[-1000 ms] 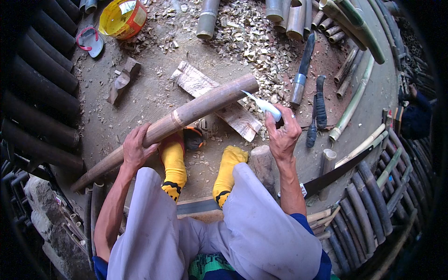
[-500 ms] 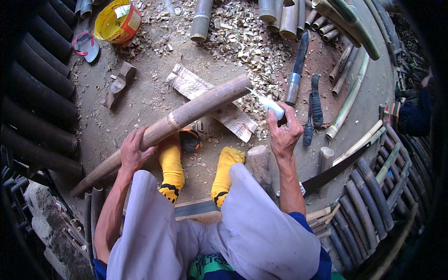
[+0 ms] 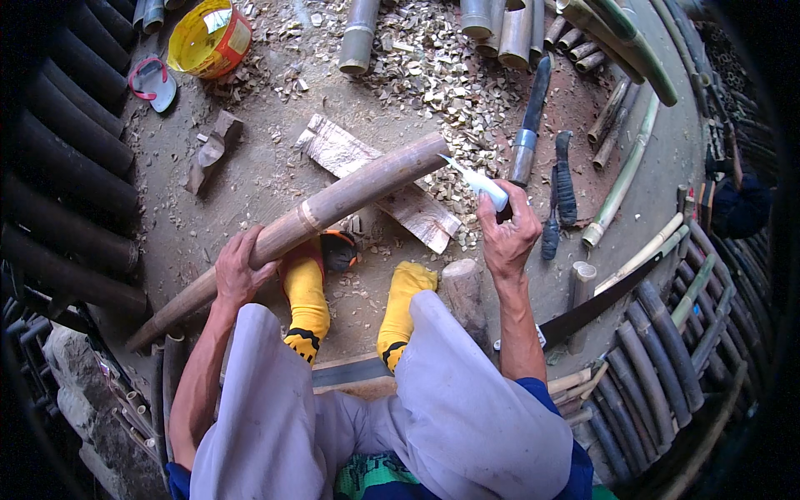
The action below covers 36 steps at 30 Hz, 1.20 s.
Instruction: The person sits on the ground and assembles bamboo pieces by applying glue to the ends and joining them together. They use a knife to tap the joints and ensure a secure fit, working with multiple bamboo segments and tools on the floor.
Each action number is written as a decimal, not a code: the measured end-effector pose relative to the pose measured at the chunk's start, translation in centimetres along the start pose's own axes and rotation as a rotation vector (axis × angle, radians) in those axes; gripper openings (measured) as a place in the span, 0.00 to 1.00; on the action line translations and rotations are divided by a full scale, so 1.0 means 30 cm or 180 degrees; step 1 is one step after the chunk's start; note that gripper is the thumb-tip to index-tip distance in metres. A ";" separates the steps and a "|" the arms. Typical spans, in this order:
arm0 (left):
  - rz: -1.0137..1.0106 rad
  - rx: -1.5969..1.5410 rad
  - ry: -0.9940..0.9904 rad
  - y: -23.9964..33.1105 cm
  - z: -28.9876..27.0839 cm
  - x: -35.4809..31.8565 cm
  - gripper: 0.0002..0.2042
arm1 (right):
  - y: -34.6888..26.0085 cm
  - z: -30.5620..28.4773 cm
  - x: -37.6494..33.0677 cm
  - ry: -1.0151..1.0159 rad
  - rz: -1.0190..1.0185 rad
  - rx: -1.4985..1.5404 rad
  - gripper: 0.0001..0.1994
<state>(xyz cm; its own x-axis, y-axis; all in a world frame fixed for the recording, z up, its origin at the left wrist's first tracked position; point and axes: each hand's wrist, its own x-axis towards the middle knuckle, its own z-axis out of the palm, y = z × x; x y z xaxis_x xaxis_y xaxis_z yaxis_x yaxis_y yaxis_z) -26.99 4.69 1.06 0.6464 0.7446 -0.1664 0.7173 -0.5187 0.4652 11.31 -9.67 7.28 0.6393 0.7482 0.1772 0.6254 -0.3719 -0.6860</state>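
A brown bamboo pole [image 3: 367,190] lies slantwise across my lower left, its cut end up and to the right. My left hand [image 3: 240,268] is closed round its lower part, below a pale node ring. In my right hand [image 3: 510,232] is a small white squeeze bottle [image 3: 483,185] with a thin pointed nozzle, held between thumb and fingers. The nozzle tip is at the rim of the pole's cut end; whether it touches I cannot tell. Beneath the pole, a flat wooden board [image 3: 417,218] rests on the ground.
Wood chips [image 3: 433,83] cover the ground ahead. To the right lie a large knife [image 3: 529,125], a black-wrapped tool [image 3: 565,183] and a saw [image 3: 596,308]. A wooden stump [image 3: 464,292] stands by my yellow-socked foot [image 3: 408,296]. A yellow-red bucket [image 3: 237,37] and bamboo stacks [image 3: 75,167] are farther left.
My hands, the pole and the bottle are almost still. At the far right edge, a person in dark clothing has shifted.
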 end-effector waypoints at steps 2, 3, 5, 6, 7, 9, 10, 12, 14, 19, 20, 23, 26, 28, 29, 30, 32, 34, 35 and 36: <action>-0.0018 -0.0008 -0.0021 0.002 -0.001 0.003 0.32 | 0.003 -0.001 0.002 -0.0009 0.0016 -0.0004 0.11; -0.0032 -0.0006 -0.0046 0.000 -0.002 0.005 0.32 | 0.005 -0.001 0.005 -0.0014 0.0024 -0.0007 0.11; -0.0036 0.0010 -0.0046 -0.005 0.002 0.001 0.32 | 0.005 0.002 0.003 0.0000 0.0050 0.0006 0.12; -0.0026 0.0018 -0.0036 -0.008 0.003 0.000 0.32 | 0.002 0.002 0.002 0.0014 0.0078 0.0016 0.12; -0.0004 0.0018 -0.0027 -0.008 0.005 0.002 0.32 | -0.001 -0.002 0.002 0.0035 0.0108 0.0016 0.12; 0.0010 -0.0004 -0.0028 -0.009 0.009 0.007 0.32 | 0.019 -0.011 -0.005 0.0123 0.0260 0.0106 0.12; -0.0002 -0.0001 -0.0018 -0.008 0.007 0.002 0.32 | 0.027 -0.010 -0.006 0.0155 0.0323 0.0172 0.12; -0.0025 0.0030 -0.0010 -0.004 -0.002 -0.005 0.32 | 0.027 -0.009 -0.004 0.0177 0.0227 0.0117 0.12; -0.0020 0.0033 -0.0022 -0.002 0.000 -0.001 0.32 | 0.027 -0.013 -0.004 0.0205 0.0172 0.0071 0.11; -0.0030 0.0037 -0.0014 -0.005 0.001 -0.004 0.32 | 0.019 -0.004 -0.001 0.0180 0.0117 0.0079 0.11; -0.0051 0.0055 -0.0011 -0.004 -0.001 -0.008 0.32 | 0.015 0.000 0.001 0.0167 0.0119 0.0092 0.11; -0.0042 0.0047 -0.0035 0.000 0.003 0.003 0.33 | 0.015 -0.003 0.002 0.0172 0.0156 0.0055 0.11; -0.0022 0.0014 -0.0046 0.001 0.003 0.007 0.33 | 0.023 -0.003 0.000 0.0165 0.0189 0.0022 0.11; -0.0022 0.0018 -0.0027 -0.002 0.002 0.001 0.33 | 0.027 -0.002 0.000 0.0125 0.0215 0.0041 0.11; -0.0039 0.0017 -0.0016 -0.001 0.000 -0.003 0.32 | 0.027 0.000 0.001 0.0107 0.0209 0.0035 0.11; -0.0054 0.0015 -0.0008 -0.001 -0.003 -0.008 0.32 | 0.027 0.002 0.002 0.0090 0.0204 0.0026 0.11; -0.0034 0.0008 -0.0010 0.002 -0.001 -0.003 0.32 | 0.031 0.000 -0.003 0.0082 0.0225 0.0000 0.11; -0.0002 0.0022 -0.0007 0.003 -0.001 0.001 0.32 | 0.034 0.000 -0.011 0.0077 0.0248 0.0005 0.11; -0.0003 0.0021 0.0006 0.000 0.001 0.000 0.32 | 0.033 0.000 -0.011 0.0084 0.0230 0.0025 0.11; -0.0004 0.0022 0.0021 -0.004 0.005 -0.003 0.32 | 0.032 -0.001 -0.010 0.0091 0.0211 0.0047 0.12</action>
<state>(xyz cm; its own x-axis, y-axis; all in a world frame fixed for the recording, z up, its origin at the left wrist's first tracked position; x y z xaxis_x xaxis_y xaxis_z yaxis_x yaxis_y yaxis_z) -27.09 4.63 0.87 0.6437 0.7480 -0.1614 0.7200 -0.5206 0.4588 11.71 -10.26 6.59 0.6918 0.7061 0.1511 0.5748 -0.4118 -0.7072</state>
